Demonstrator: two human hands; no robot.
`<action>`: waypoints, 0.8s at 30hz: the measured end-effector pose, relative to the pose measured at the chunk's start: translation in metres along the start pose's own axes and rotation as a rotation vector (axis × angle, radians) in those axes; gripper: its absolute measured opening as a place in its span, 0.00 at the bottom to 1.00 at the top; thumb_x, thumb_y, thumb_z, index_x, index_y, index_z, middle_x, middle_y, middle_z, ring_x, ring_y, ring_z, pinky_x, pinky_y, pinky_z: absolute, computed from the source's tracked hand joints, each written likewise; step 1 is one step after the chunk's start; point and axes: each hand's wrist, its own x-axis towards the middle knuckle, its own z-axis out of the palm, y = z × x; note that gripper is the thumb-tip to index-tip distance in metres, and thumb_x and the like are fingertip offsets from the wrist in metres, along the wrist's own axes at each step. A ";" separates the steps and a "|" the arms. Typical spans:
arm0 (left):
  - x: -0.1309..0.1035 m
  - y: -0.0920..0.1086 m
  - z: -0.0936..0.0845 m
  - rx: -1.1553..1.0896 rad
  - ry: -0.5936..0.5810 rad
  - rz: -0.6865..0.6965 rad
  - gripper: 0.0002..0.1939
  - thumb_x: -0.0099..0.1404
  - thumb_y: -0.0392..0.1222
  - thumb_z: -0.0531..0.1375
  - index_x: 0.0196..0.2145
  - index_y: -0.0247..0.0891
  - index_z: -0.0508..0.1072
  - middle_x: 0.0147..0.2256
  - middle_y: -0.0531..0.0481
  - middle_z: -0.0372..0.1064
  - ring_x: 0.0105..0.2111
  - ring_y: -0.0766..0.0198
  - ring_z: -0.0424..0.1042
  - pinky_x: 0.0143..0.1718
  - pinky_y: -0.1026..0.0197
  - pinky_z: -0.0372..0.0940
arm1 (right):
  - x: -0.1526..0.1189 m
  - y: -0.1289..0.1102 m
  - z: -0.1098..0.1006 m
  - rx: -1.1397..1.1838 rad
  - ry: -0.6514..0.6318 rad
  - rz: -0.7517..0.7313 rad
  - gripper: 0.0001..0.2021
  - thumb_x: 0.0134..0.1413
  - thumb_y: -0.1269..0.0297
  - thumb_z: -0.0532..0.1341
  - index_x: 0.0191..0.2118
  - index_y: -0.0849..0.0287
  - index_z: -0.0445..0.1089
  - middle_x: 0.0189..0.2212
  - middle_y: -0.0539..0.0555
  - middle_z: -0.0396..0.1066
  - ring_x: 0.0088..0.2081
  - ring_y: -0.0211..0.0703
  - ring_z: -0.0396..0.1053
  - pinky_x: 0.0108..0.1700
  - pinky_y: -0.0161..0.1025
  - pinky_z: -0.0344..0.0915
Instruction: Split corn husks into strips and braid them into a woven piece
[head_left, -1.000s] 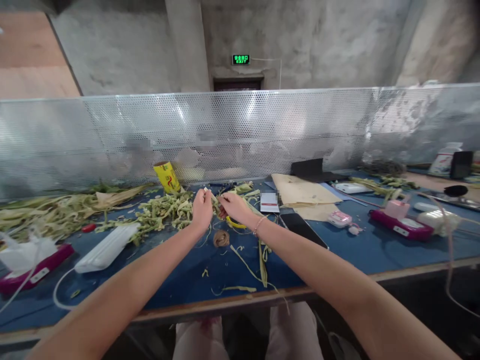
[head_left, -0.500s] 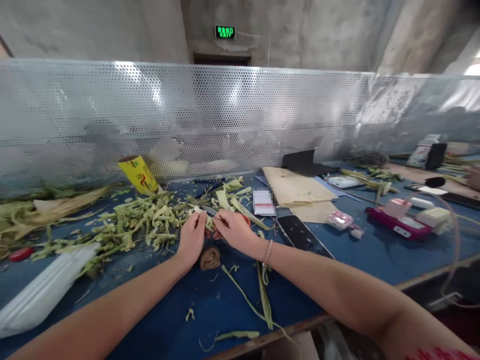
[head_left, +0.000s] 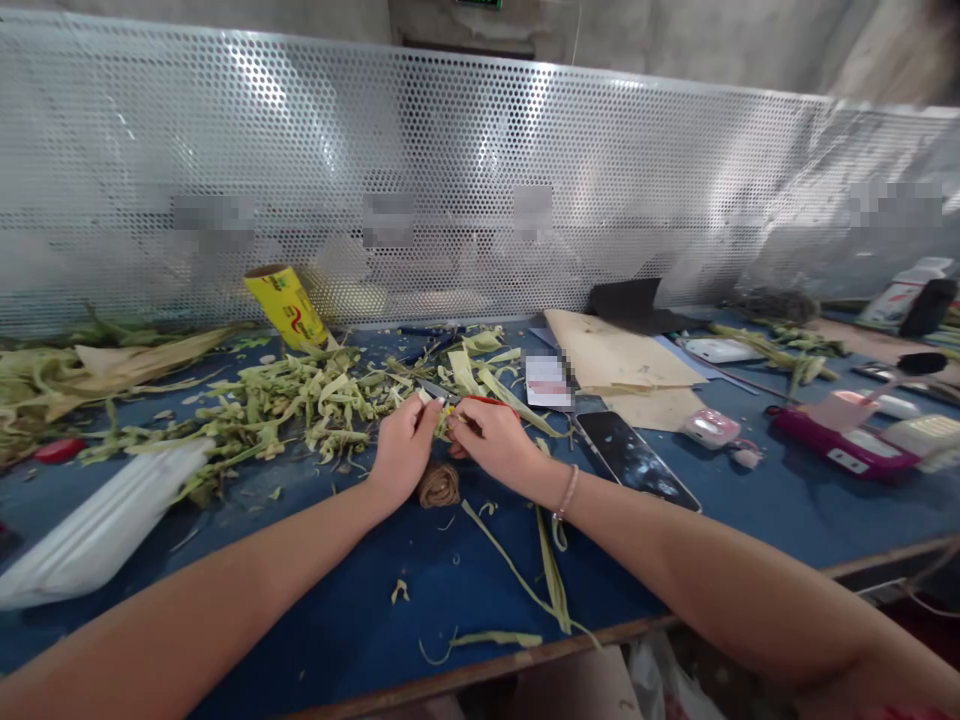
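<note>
Pinching fingers: the left hand (head_left: 405,445) is pinching a small pale piece (head_left: 448,405) between thumb and fingers; the right hand (head_left: 495,440) is closing its curled fingertips on the same piece, meeting the left.
Pale piece: it is sitting between the two hands, just above the blue tabletop (head_left: 300,610); its exact shape is too small to tell.
Grey blade: a narrow grey blade (head_left: 429,388) is showing just beyond the fingertips, and a red strip (head_left: 501,404) is showing behind the right hand; whether they are joining is hidden.
Brown roll: a coiled brown roll (head_left: 439,485) is lying just below the hands.
Green scraps: a heap of curled green scraps (head_left: 292,400) is spreading left of the hands; long husk-like strips (head_left: 553,580) are lying nearer the table edge.
Yellow tube: a yellow tube (head_left: 289,308) is leaning behind the heap.
Black phone: it (head_left: 637,460) is lying flat to the right, near a pink case (head_left: 707,427).
Since half a second ago: the view is tilting lower, nearly cutting off the exit sign (head_left: 480,3); the hands are staying together, and the roll is keeping its place on the table.
</note>
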 end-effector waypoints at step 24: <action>-0.008 0.014 -0.027 -0.025 -0.034 0.178 0.11 0.55 0.49 0.50 0.22 0.41 0.65 0.17 0.54 0.61 0.16 0.66 0.60 0.23 0.63 0.58 | 0.018 -0.017 -0.018 0.557 -0.041 0.379 0.09 0.50 0.63 0.56 0.23 0.60 0.60 0.09 0.39 0.52 0.08 0.27 0.51 0.12 0.26 0.49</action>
